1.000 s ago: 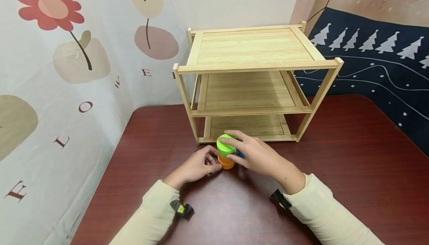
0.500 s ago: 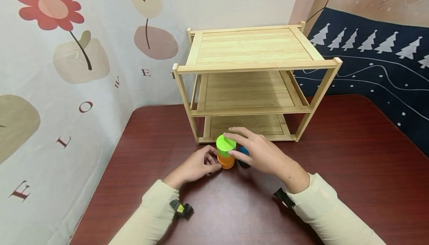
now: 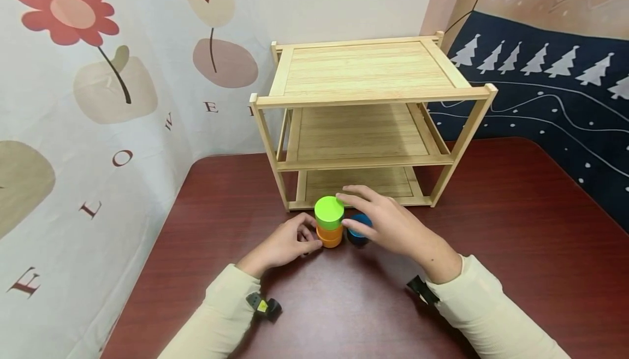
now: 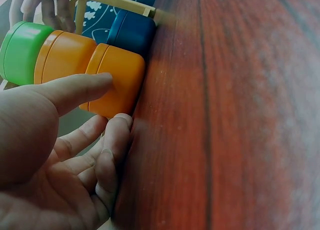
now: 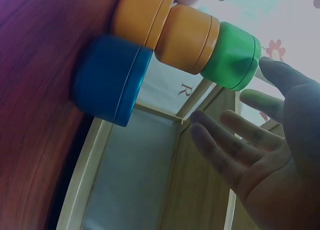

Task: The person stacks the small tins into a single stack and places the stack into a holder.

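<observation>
Three small round jars stand in an upright stack, each with a banded upper edge. A green jar (image 3: pixel 329 213) is on top of an upper orange jar (image 5: pixel 184 39) and a lower orange jar (image 4: pixel 120 80). At the foot of the stack, my left hand (image 3: pixel 280 243) holds the lower orange jar by its left side, thumb in front and fingertips behind. To the right, my right hand (image 3: pixel 385 222) is spread beside the green jar with nothing in its grasp. A dark blue jar (image 5: pixel 111 80) stands on the table beside the stack, partly hidden by the right hand in the head view.
A three-tier wooden shelf (image 3: pixel 366 97) stands close behind the jars, its lowest front rail near the stack. They all rest on a reddish-brown table (image 3: pixel 324 315). Printed cloth (image 3: pixel 177 130) hangs along the left and back.
My right hand has let go of the green jar and drawn off to the right, uncovering more of the green and blue jars. The left hand keeps its place at the lower orange jar.
</observation>
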Demonstrator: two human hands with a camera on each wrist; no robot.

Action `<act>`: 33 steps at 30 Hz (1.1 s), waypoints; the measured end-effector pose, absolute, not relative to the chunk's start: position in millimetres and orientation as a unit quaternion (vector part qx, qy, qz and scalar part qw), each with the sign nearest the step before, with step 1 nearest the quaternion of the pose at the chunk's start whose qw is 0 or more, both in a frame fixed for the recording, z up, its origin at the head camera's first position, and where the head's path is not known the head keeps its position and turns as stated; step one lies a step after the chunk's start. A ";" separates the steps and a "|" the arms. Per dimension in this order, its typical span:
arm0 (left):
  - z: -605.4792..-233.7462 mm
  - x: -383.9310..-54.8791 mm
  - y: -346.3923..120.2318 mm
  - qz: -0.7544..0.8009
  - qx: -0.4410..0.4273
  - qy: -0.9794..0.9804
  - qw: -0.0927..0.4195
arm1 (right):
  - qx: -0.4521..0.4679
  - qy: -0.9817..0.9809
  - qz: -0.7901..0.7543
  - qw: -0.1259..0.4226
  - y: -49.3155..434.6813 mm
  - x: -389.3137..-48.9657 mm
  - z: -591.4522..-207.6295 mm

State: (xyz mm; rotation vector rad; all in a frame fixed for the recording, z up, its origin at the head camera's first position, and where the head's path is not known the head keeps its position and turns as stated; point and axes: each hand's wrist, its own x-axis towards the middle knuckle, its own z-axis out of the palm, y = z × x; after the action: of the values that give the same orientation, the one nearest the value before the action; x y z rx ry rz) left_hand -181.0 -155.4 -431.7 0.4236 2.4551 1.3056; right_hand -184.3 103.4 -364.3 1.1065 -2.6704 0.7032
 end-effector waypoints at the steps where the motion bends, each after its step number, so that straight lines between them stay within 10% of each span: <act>1: -432.1 -181.3 -155.4 0.458 0.149 0.861 0.163 | 0.370 -0.895 0.236 0.083 103.9 -184.3 -364.6; 33: -431.8 -182.3 -154.2 0.450 0.151 0.866 0.157 | 0.350 -0.913 0.205 0.039 114.8 -196.2 -377.3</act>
State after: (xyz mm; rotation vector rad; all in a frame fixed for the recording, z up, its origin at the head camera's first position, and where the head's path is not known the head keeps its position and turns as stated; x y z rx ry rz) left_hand -182.3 -154.2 -431.8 0.4334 2.4788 1.2868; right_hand -196.2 114.8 -377.3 1.0728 -2.8009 0.6283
